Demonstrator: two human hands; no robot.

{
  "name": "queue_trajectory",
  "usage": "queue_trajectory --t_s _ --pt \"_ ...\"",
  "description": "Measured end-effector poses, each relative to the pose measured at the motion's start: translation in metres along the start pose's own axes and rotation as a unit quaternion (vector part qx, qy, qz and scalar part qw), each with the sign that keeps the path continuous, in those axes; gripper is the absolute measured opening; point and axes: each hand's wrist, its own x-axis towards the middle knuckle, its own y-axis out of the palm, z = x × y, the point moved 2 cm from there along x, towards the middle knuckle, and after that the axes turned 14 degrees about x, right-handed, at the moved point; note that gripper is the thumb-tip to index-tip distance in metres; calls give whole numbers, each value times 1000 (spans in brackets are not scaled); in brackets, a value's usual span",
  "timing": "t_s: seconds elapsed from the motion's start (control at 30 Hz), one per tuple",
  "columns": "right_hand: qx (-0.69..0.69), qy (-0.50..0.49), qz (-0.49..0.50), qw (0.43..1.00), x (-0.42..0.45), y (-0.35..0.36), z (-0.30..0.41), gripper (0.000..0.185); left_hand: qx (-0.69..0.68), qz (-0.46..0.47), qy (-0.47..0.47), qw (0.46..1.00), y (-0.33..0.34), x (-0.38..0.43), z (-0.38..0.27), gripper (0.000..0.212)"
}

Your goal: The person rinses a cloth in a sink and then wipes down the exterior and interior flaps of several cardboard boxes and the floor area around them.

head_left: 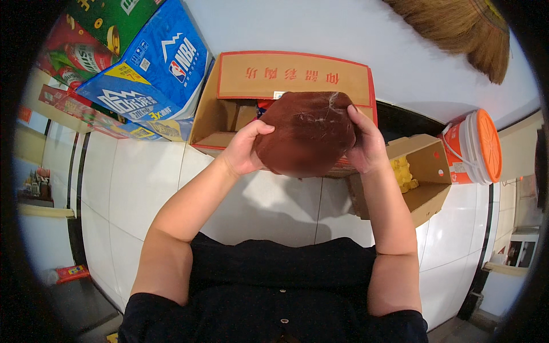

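Between both hands I hold a dark reddish-brown object (306, 133) with a worn, scuffed surface; its exact kind cannot be told, and part of it is blurred. My left hand (246, 148) grips its left edge, thumb on top. On its right edge lies my right hand (366, 139), also with the thumb uppermost and the other fingers mostly hidden beneath. Behind and below the object stands an open cardboard box (296, 73) with red edging and printed characters on its raised flap. Something red and dark blue shows inside it, largely covered by the object.
A smaller open carton (429, 188) holding a yellow egg-tray-like piece (403, 173) stands right, near an orange-lidded bucket (489, 145). Stacked beer cartons (150, 73) rise at left. A straw broom (467, 34) hangs against the white wall. Pale floor tiles (141, 171) lie below.
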Motion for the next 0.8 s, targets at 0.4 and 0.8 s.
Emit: queue_trajectory --t_s 0.4,0.8 --pt "-558 -243 95 788 -5 16 -40 68 92 63 35 993 51 -10 -9 66" --pt "-742 -222 151 614 23 43 -111 50 684 -262 107 673 -43 -40 -76 32"
